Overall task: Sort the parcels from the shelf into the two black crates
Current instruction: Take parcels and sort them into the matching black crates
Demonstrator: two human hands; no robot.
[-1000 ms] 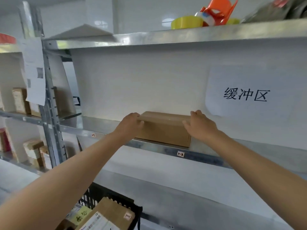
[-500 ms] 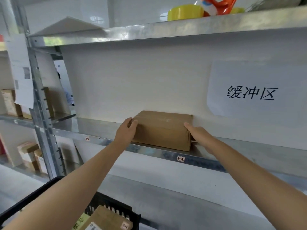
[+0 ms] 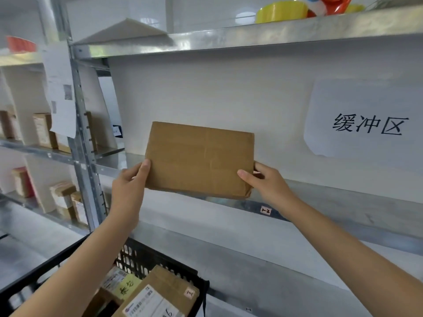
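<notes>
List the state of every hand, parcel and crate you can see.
Left hand: gripping the brown parcel's left edge.
Right hand: gripping its right edge.
Brown parcel: tipped up, broad face toward camera.
Black crate: already holds several parcels.
Labelled box: lying in the crate.

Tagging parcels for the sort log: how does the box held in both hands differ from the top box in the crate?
The held box is up at shelf height, gripped at its ends by the left hand and right hand; the crate box lies in the black crate, untouched. The held box's facing side shows no label; the crate box carries a printed label and a small tag. Both are brown cardboard.
</notes>
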